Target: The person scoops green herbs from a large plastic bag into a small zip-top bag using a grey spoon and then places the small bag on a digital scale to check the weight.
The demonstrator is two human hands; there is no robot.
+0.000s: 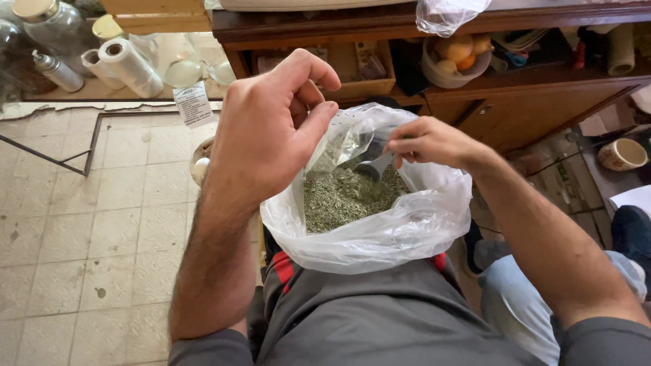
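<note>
A clear plastic bag [407,224] filled with dried green herb [339,196] rests against my lap. My left hand [268,129] pinches the bag's upper left rim between thumb and fingers, holding the mouth apart. Reaching in from the right, my right hand [430,142] grips a small grey scoop [374,166], whose bowl dips into the herb.
Behind the bag stands a dark wooden shelf unit [529,88] with a bowl of fruit [454,57] and a cardboard box [352,68]. Glass jars [54,27] and rolls of plastic bags [129,64] sit at the upper left. Tiled floor [88,224] lies left; a mug [622,154] sits right.
</note>
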